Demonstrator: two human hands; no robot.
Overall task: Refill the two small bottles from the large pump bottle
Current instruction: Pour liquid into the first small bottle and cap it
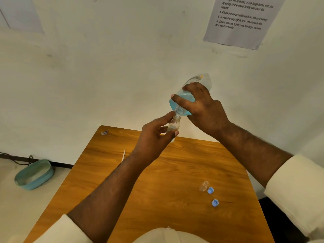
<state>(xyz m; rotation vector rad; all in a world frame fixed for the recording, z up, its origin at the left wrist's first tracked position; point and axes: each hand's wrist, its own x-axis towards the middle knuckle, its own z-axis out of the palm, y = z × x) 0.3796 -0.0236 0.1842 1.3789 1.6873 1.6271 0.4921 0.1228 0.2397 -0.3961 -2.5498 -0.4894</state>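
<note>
Right hand (pixel 201 106): fingers wrapped round the large bottle (pixel 191 95), tipped neck-down, blue liquid pooled at the mouth.
Left hand (pixel 154 135): pinches the small bottle (pixel 173 126) just under that mouth, above the table's (pixel 157 190) far edge.
Spill risk: narrow necks; a wobble or fast tilt sends liquid over fingers.
Second small bottle (pixel 203 186): beside two blue caps (pixel 210 190), near the right edge.
Room: open wood mid-table for setting down.

Soft, even, warm indoor light, with only faint shadows on the wall (pixel 122 67). Wide-angle distortion bends the edges, and the bench (pixel 175 172) carries a mild sheen. Fine detail looks slightly smeared throughout.
</note>
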